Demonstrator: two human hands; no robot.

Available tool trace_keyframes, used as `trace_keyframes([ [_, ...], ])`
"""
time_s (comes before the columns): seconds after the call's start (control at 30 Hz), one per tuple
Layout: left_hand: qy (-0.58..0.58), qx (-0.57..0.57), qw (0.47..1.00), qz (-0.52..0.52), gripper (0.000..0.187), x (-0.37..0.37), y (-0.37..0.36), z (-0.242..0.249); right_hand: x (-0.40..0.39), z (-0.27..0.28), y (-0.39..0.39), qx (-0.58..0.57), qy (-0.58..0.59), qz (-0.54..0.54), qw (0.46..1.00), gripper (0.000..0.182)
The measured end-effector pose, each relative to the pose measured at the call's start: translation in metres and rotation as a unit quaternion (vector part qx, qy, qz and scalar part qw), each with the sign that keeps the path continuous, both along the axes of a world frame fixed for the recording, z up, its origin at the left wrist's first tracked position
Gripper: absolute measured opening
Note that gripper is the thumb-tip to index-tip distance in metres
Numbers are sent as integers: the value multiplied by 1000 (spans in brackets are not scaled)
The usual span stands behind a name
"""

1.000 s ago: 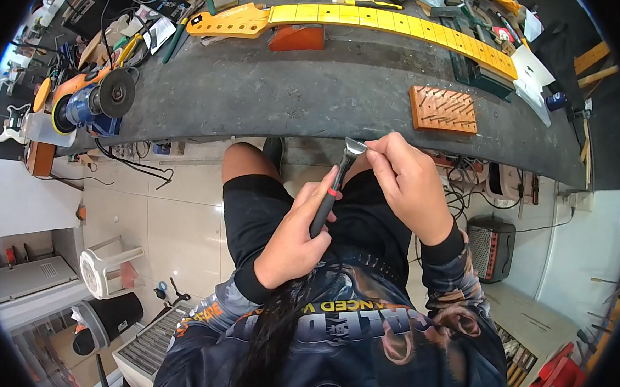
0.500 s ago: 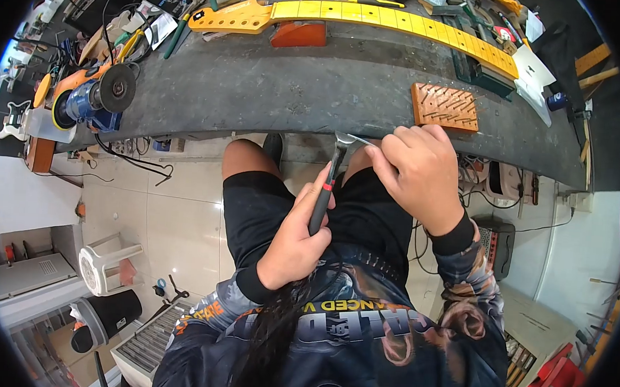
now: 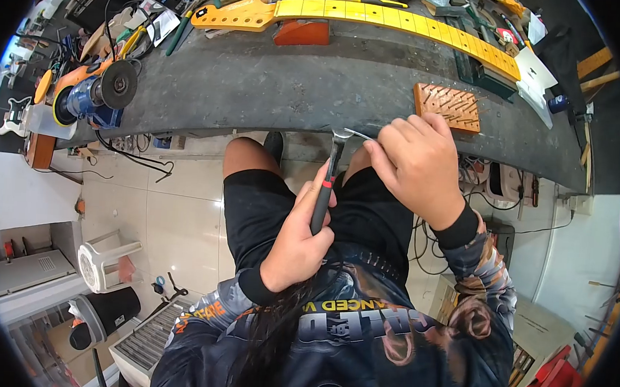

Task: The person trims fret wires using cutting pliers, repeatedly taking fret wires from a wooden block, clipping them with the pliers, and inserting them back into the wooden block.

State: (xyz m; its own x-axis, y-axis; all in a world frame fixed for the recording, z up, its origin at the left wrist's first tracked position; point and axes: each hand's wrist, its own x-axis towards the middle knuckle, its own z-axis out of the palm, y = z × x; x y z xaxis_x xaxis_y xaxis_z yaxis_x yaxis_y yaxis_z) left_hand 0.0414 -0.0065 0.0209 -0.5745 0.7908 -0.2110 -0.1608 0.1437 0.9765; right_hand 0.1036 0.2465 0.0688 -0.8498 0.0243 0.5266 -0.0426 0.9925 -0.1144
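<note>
My left hand (image 3: 298, 246) is wrapped round the dark handles of end nippers (image 3: 326, 187) with red bands, held upright over my lap. Their metal jaws point toward the bench edge. My right hand (image 3: 418, 168) pinches a short, thin piece of fret wire (image 3: 358, 134), whose free end meets the nipper jaws. Just beyond my right hand, an orange-brown wooden block (image 3: 449, 107) holds rows of similar wire pieces. Farther back, a guitar neck (image 3: 377, 17) with a yellow fretboard lies across the bench, propped under its headstock end by a red-brown support (image 3: 302, 33).
The dark bench (image 3: 259, 91) curves across in front of me. An angle grinder (image 3: 92, 98) sits at its left end, with cables hanging below. Pliers and other tools crowd the back left. A white stool (image 3: 100, 262) stands on the tiled floor.
My right hand and the fret wire have shifted slightly, and the wire's tip now sits a little higher at the nipper jaws. My left hand keeps its grip.
</note>
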Motion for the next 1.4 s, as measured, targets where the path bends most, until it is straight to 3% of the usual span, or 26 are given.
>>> trace_keyframes([
  [0.03, 22, 10, 1000, -2, 103, -1, 0, -1, 1, 1, 0, 1, 0, 0, 1000, 18],
  [0.1, 44, 19, 999, -6, 104, -2, 0, -1, 4, 0, -1, -168, -13, 27, 985, 12],
  [0.2, 60, 17, 998, -19, 104, -2, 1, 3, 7, -12, 4, -201, -34, 74, 976, 24],
  [0.33, 25, 1, 999, -33, 108, -1, 2, 4, 9, -12, 4, -203, -47, 76, 975, 23],
  [0.63, 47, -3, 998, -49, 105, -2, 2, -3, 8, -17, 3, -189, -26, 78, 979, 18],
  [0.73, 53, -4, 998, -39, 106, -1, 1, -2, 9, -9, 1, -100, -42, 20, 994, 11],
  [0.8, 51, 1, 998, -32, 106, -1, 2, -1, 8, -8, 3, -4, -25, -4, 1000, 18],
  [0.9, 43, -1, 999, -34, 107, 0, 2, 2, 4, -4, 1, 25, 10, 4, 1000, 24],
  [1.07, -11, -3, 1000, -5, 107, 8, 4, 0, 1, -16, -4, 19, 2, -1, 1000, 25],
  [1.2, 14, -3, 1000, -1, 107, 8, 2, -5, -2, -18, -5, 16, 2, 0, 1000, 26],
  [1.3, -57, 24, 998, 3, 108, 2, 0, -2, -3, -3, -1, 10, 3, -1, 1000, 23],
  [1.33, -156, 54, 986, -16, 106, -3, -2, -3, -4, -2, -2, 12, 3, 1, 1000, 23],
  [1.37, -254, 83, 963, -35, 104, -6, -2, -4, -6, -3, -3, -68, 34, 5, 997, 19],
  [1.4, -254, 85, 963, -34, 104, -6, -1, -2, -7, -4, -4, -146, 64, 9, 987, 18],
])
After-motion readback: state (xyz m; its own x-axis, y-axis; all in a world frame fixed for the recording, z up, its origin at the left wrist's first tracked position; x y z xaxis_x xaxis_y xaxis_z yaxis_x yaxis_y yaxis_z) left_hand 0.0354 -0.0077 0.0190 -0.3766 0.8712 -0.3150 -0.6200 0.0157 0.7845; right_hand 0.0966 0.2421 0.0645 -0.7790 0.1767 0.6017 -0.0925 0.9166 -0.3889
